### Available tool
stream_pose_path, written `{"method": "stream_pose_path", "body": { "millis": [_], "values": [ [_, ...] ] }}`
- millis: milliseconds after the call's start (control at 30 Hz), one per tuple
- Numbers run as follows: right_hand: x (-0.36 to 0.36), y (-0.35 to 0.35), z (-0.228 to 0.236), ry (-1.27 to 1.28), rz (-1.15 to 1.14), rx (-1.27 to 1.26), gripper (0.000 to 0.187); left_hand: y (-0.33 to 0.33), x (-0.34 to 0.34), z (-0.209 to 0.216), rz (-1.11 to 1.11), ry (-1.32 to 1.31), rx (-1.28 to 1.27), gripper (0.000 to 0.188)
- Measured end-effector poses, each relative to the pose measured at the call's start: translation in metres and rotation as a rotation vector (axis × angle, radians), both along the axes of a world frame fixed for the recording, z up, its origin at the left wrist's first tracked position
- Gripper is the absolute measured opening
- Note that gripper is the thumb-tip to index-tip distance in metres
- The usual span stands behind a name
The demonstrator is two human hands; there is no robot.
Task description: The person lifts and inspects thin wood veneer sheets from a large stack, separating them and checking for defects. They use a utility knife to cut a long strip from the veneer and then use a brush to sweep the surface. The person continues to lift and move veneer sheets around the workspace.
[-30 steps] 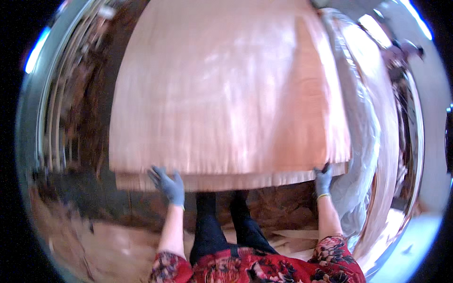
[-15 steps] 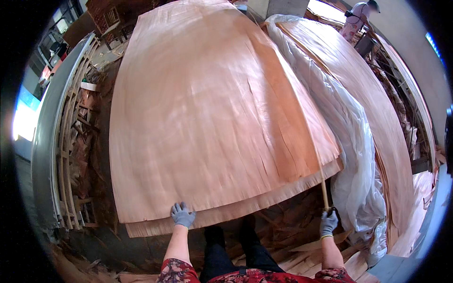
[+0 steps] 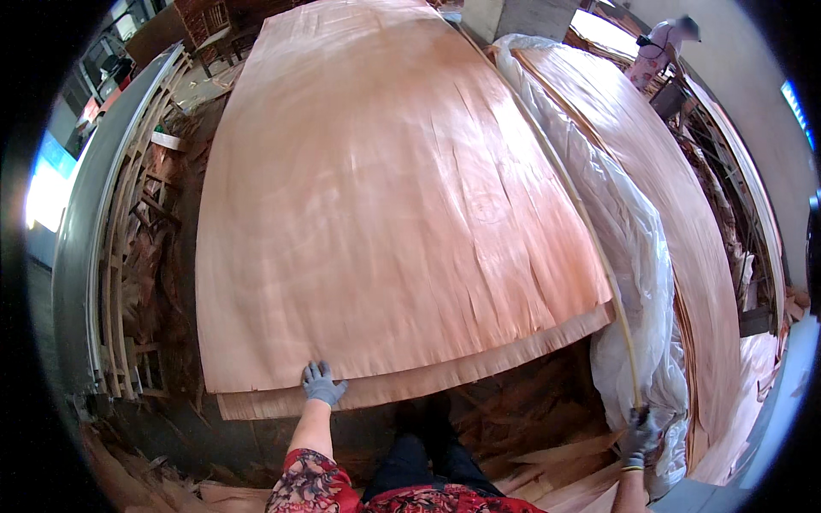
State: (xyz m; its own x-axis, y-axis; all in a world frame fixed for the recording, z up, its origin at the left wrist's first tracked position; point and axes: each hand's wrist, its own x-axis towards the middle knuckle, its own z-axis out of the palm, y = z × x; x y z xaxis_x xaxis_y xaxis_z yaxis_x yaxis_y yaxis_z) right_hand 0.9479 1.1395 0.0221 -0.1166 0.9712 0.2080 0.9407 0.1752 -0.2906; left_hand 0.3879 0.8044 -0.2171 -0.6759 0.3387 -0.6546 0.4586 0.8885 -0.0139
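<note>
Near edge: the upper veneer sheet (image 3: pixel 368 214) ends in a slightly slanted line, its left corner closer to the person than its right. A lower veneer layer (image 3: pixel 445 380) juts out beneath it as a narrow strip, ragged along its rim. Below that rim, dark floor (image 3: pixel 282 440) with veneer scraps (image 3: pixel 556 457) lies around the person's legs.

Left side: a strip of littered floor separates the sheet from a slatted wooden rack (image 3: pixel 114 282) beside a grey panel (image 3: pixel 81 256). Right side: tight; crumpled clear plastic sheeting (image 3: pixel 603 179) lies close along the sheet's edge, with a second veneer stack (image 3: pixel 697 231) just beyond.

Left hand (image 3: pixel 321 383), grey-gloved: laid on the near edge left of centre, fingers a little apart, palm side down. Whether the thumb hooks under cannot be told. Right hand (image 3: pixel 640 434), also gloved: out past the sheet's near right corner, closed around the near end of a long thin stick (image 3: pixel 627 342), which runs up along the sheet's right edge and looks bowed in this view.

Sheet appearance: broad, pinkish tan, paler and glossy toward the middle; lengthwise splits right of centre; a faint round knot mark nearby.
</note>
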Motion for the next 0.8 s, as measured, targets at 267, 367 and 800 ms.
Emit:
{"method": "stream_pose_path", "body": {
  "millis": [267,367,800],
  "values": [
    [-0.274,0.009,-0.080,0.809,0.103,-0.574,0.019,-0.006,-0.025,0.002,0.152,-0.215,0.179,0.091],
    [-0.361,0.032,-0.091,0.842,0.119,-0.789,0.024,-0.006,-0.032,-0.018,0.601,-0.223,0.534,0.089],
    [-0.415,0.084,-0.273,0.024,0.337,-0.442,0.035,0.106,0.037,-0.067,-0.091,0.710,0.472,0.058]
  ]
}}
